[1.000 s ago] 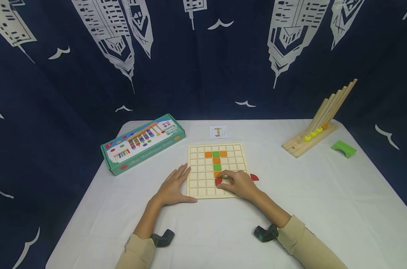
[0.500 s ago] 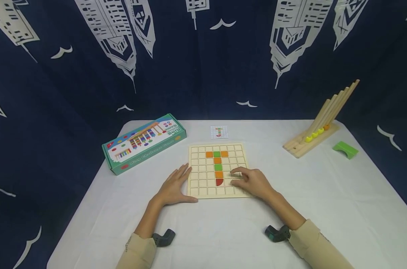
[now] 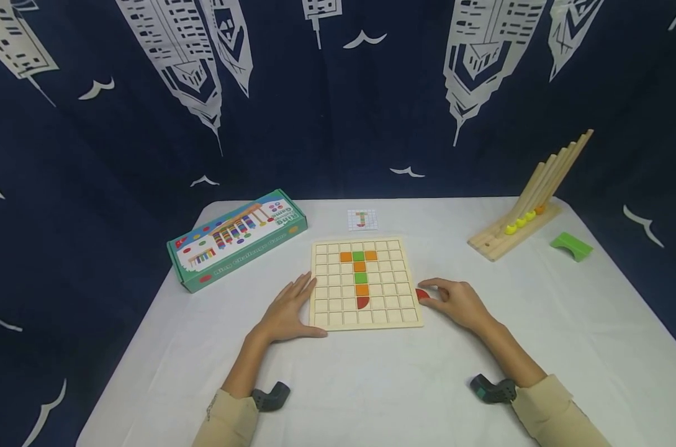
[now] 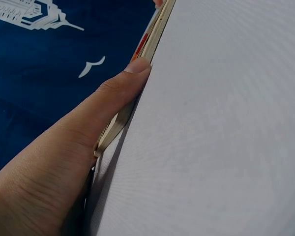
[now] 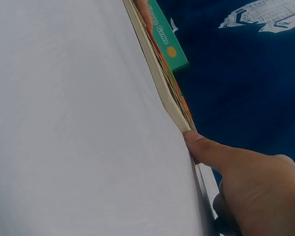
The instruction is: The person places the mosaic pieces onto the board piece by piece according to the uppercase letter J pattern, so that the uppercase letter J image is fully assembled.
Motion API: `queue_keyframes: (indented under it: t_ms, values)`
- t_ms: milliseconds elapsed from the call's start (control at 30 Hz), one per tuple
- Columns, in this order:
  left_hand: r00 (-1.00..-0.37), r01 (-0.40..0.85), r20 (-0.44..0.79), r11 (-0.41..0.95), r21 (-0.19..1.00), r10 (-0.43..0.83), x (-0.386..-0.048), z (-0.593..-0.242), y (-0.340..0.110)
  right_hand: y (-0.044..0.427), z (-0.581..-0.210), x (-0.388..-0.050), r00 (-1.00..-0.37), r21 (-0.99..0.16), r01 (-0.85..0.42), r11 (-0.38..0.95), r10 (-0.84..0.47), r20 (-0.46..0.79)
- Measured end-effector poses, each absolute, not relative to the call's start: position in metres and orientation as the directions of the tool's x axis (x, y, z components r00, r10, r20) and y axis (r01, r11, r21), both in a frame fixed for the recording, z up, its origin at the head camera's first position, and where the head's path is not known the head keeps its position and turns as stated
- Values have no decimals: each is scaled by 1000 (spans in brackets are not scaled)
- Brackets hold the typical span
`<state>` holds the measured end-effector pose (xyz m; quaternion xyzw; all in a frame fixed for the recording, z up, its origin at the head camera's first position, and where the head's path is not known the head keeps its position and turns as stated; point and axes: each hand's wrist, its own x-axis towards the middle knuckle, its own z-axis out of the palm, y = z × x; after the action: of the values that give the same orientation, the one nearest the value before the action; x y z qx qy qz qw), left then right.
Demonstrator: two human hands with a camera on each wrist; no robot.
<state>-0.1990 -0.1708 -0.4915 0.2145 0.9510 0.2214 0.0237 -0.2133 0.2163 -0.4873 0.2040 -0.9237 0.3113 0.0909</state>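
Observation:
A wooden grid board (image 3: 333, 306) lies on the white table. Orange and green square tiles form a T on it, and a red quarter-circle tile (image 3: 362, 302) sits at the foot of the stem. My left hand (image 3: 288, 312) rests along the board's left edge with fingers spread; in the left wrist view the thumb (image 4: 132, 73) touches the board's side. Just past the board's right edge, my right hand (image 3: 460, 303) has thumb and index finger around a second red quarter-circle tile (image 3: 422, 294). Part of that tile is hidden behind the fingers.
A small pattern card (image 3: 362, 220) showing a similar figure lies behind the board. At the left back is a green game box (image 3: 237, 239). On the right stand a wooden peg rack (image 3: 496, 243) with yellow and orange beads and a green arch block (image 3: 572, 246).
My right hand has let go of the red tile on the board and moved right, to the other red tile beside the board. The left hand has stayed in place.

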Motion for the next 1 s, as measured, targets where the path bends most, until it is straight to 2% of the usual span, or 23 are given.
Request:
queue_keyframes:
  t_ms: [400,767,1000]
  values:
    - [-908,391,41,810,437,416,-200,-492,-171,230,-486,-217,-923,-513,-368,776,-238,302]
    - [-907,392,40,809,437,418,-200,-491,-171,230,-487,-217,-922,-493,-368,788,-243,300]
    - [-912,383,29,821,424,410,-199,-491,-171,242,-485,-215,-935,-468,-296,833,-152,321]
